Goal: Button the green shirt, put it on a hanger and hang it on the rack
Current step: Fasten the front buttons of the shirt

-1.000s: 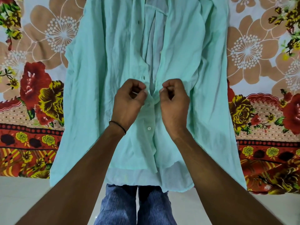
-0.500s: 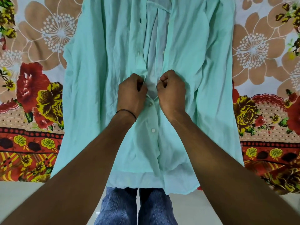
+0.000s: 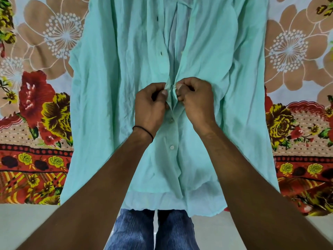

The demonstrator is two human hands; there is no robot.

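Green shirt (image 3: 111, 109) lies flat, front up, on the flowered bedsheet (image 3: 36, 112), hem toward the person. Over the last second both hands have shifted up the placket, away from the lower buttons (image 3: 172, 147), to the next one. Left hand (image 3: 150, 107) is closed, pinching the buttonhole edge; right hand (image 3: 195, 101) is closed too, pinching the button edge, with a small pale button just visible at its fingertips. The two edges now nearly touch (button not yet through, as far as I can judge). Two buttons below look fastened; buttonholes (image 3: 161, 53) above remain open. No hanger or rack in view.
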